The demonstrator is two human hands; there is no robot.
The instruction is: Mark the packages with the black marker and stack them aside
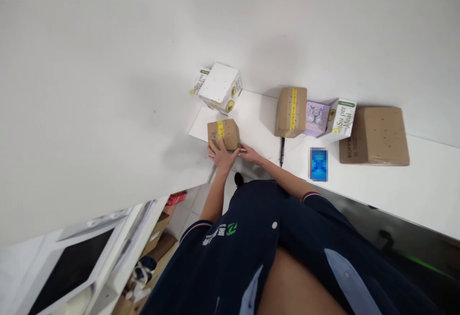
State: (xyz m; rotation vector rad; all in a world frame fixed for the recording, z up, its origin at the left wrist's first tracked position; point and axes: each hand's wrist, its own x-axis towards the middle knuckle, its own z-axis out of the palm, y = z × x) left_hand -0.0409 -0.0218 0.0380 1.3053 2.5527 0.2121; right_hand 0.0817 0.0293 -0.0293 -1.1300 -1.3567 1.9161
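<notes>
A small brown cardboard box (230,130) with yellow tape across it sits at the near left edge of the white desk. My left hand (223,157) grips its near side, fingers spread over the face and thumb toward the right corner. Close to that corner is my right hand (251,154), its fingers pinched on a small thin item (243,151) that I cannot make out. Behind the box stands a white carton (219,83) with avocado pictures, and another Super Meal carton (199,81) partly hidden beside it.
Along the wall to the right stand a taller taped cardboard box (287,111), a purple box (316,116), a Super Meal carton (343,116) and a large brown box (384,135). A black pen (282,151) and a phone-shaped item with a blurred blue screen (319,164) lie nearer.
</notes>
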